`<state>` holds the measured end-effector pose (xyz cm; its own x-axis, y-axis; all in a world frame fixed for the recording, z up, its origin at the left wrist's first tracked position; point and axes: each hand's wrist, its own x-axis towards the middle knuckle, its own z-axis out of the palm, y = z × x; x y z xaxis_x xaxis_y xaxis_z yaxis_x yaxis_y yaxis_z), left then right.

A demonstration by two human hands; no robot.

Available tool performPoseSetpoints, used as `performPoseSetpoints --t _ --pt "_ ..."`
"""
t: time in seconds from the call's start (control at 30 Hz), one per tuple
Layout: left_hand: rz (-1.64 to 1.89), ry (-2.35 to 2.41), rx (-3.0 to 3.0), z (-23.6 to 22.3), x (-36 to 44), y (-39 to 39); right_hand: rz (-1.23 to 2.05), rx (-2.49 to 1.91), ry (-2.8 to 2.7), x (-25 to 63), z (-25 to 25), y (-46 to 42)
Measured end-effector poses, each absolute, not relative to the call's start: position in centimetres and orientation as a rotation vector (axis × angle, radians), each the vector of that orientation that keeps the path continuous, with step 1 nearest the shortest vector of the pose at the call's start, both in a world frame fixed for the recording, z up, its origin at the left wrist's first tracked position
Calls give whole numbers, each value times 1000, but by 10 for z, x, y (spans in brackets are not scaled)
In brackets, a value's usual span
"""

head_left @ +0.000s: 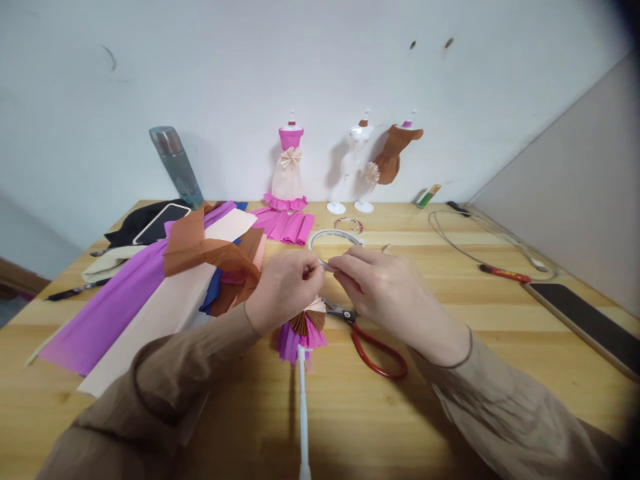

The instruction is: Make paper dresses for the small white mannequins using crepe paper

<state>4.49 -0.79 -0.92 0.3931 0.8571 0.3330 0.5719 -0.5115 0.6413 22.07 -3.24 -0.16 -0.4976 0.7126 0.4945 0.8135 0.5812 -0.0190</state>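
Observation:
Both hands meet above the middle of the table. My left hand (293,283) is closed, its thumb and index finger pinching one end of a narrow whitish strip of tape (327,266). On the strip's other end, the fingertips of my right hand (387,290) are pressed together. A roll of tape (320,237) lies just behind the fingers. Under the hands is a pleated paper piece (303,340) in pink, purple, brown and cream, at the top of a white rod. Red-handled scissors (380,363) lie below my right hand, their blades partly hidden.
Coloured crepe paper (133,300) is heaped at left, near a bottle (175,163). Along the wall stand a pink-dressed mannequin (290,167), a white one (356,153) and a brown-dressed one (397,153). A phone (580,320) and a cable (480,257) lie at right.

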Motion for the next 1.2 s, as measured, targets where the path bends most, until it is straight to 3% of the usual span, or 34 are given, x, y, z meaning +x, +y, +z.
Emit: performPoseSetpoints --t 0.23,0.4,0.67,0.83,0.93,1.07,1.2 --pt "1079 1012 2204 -5 41 -6 134 -1093 -2273 237 9 -19" --pt "873 917 1824 -3 41 -2 348 -1034 -2201 242 9 -11" --pt "951 945 1166 -7 41 7 234 -899 -2267 249 -3 1" --pt "1144 979 989 -1 35 13 -30 -1465 -2402 253 -8 -5" --pt "1169 970 949 0 36 12 8 -1795 -2592 262 -19 -20" --pt "1112 932 894 -1 40 10 358 -1660 -2729 276 -39 -36" --pt "1030 924 896 -3 43 7 484 -1591 -2685 281 -52 -33"
